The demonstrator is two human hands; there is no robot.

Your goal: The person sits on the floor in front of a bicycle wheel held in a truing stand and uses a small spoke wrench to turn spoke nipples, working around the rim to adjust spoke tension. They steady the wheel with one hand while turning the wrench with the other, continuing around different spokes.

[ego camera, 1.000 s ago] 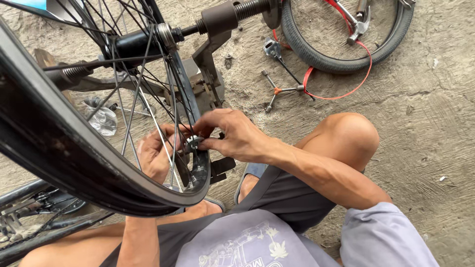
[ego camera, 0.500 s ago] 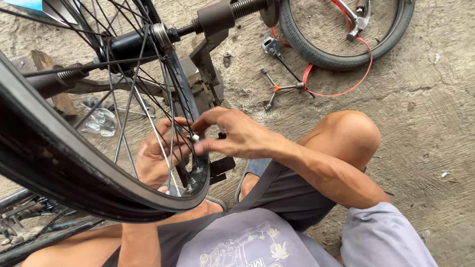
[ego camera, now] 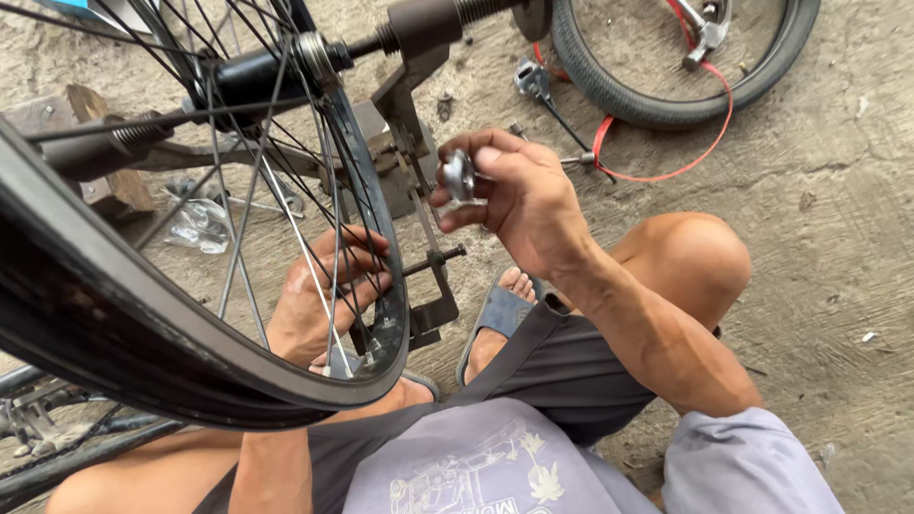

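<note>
A black spoked bicycle wheel (ego camera: pixel 190 352) sits in a metal truing stand (ego camera: pixel 419 181) in front of me. My left hand (ego camera: pixel 319 305) reaches through behind the spokes and grips the rim near its lowest part. My right hand (ego camera: pixel 509 195) is raised beside the stand's upright, its fingers pinched on a small round silver spoke wrench (ego camera: pixel 459 175). The wheel's hub and axle (ego camera: pixel 286 62) lie at the upper left. My bare knee (ego camera: pixel 695 257) and a sandalled foot (ego camera: pixel 500 319) are below the right hand.
A loose black tyre (ego camera: pixel 685 95) lies on the concrete at the upper right with a red cable (ego camera: pixel 666 171) and a metal tool inside it. Small tools (ego camera: pixel 533 81) lie by the stand. A crumpled plastic wrapper (ego camera: pixel 195 224) sits behind the spokes.
My right hand has lifted away from the rim, up and to the right, carrying the silver wrench. My left hand stays at the rim.
</note>
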